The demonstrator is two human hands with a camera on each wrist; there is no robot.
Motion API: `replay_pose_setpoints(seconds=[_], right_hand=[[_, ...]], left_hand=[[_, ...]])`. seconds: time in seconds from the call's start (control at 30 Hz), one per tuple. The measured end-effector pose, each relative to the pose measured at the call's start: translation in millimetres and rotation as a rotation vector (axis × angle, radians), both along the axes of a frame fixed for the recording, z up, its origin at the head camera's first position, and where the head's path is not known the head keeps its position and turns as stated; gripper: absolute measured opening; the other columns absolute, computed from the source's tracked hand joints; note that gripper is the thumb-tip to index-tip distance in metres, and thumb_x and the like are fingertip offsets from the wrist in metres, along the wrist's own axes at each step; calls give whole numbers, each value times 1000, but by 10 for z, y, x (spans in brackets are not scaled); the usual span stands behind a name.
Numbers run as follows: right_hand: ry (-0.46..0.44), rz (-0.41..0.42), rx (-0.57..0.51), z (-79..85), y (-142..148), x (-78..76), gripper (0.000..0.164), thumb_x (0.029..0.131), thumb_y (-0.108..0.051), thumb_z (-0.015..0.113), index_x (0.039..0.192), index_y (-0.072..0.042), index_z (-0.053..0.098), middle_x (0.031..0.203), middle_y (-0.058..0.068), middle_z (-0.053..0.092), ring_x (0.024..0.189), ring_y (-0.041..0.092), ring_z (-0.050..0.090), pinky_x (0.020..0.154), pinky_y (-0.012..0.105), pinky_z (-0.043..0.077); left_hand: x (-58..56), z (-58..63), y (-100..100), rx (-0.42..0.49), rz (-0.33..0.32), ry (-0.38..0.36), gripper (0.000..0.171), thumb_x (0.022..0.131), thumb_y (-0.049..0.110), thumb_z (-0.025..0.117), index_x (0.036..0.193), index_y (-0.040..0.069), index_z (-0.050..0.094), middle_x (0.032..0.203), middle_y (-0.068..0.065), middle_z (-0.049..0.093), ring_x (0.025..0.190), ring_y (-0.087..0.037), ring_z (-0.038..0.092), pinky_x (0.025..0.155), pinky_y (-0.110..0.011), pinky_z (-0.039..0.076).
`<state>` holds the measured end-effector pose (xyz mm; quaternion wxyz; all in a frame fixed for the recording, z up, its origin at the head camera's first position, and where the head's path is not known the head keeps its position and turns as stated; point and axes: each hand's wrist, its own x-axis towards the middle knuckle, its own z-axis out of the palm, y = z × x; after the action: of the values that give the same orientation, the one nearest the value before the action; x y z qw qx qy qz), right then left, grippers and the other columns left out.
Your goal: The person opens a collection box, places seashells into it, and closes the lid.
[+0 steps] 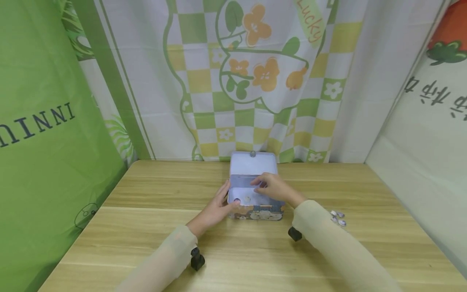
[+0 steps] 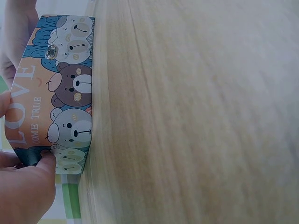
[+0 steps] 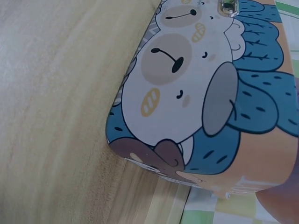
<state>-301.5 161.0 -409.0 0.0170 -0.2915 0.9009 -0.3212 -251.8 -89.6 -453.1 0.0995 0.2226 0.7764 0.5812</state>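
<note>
While the left hand (image 1: 215,209) grips the near left corner of a printed box (image 1: 255,213) at the centre of the frame, the right hand (image 1: 273,187) hangs over its pale interior from the right. The left thumb lies against the front wall and the left fingers run along the side. The right fingers are lightly bent, with the tips of thumb and forefinger apart. The lid (image 1: 253,163) stands raised at the back of the box, a metal catch (image 1: 253,154) at the middle of its upper edge. A small pale piece (image 1: 248,198) (too small to identify) shows inside, near the front wall. To the right of the box, just beyond the right sleeve (image 1: 328,227), a cluster of small shell-like pieces (image 1: 341,222) lies on the wood-grained worktop (image 1: 251,259). In the left wrist view, the box front at the left of the frame bears cartoon bears and the words "LOVE COME TRUE"; the right wrist view brings a white animal face close. A black device (image 1: 197,259) sits beneath the left cuff, and another (image 1: 295,234) beneath the right. A checked curtain (image 1: 223,117) fills the upper middle, a green cloth (image 1: 36,81) the left, and a white cloth (image 1: 419,134) with lettering the right.
</note>
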Motion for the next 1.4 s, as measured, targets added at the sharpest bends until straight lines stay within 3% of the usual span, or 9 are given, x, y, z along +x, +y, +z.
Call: replay_pose_setpoints(seconds=[0.27,0.5,0.83,1.4], right_hand=[[-39,-3,-19,54,75,53,24,94,-7,69,117,0,71,115,13,68,95,23,64,83,37,57],[1,20,-44,112,193,115,26,93,-5,70,117,2,70,111,15,68,93,24,64,82,37,57],[61,34,-40,173,399,175,24,93,-4,69,116,2,71,113,16,69,94,23,65,84,37,57],[78,-22,-36,220,981,405,20,93,-2,69,113,2,71,109,13,70,90,20,64,81,34,56]], left_hand=[[15,13,-4,-13,5,-6,91,101,38,62,162,10,1,167,-7,-9,149,-37,15,117,-44,28],[25,26,-7,-11,5,-7,88,102,33,61,161,10,1,167,-7,-8,149,-37,15,117,-44,28],[47,41,-8,-12,6,-9,91,100,38,62,162,11,1,167,-6,-8,149,-37,15,117,-42,28],[36,34,-11,-20,12,-12,91,100,39,62,162,11,1,167,-5,-8,149,-36,15,117,-40,28]])
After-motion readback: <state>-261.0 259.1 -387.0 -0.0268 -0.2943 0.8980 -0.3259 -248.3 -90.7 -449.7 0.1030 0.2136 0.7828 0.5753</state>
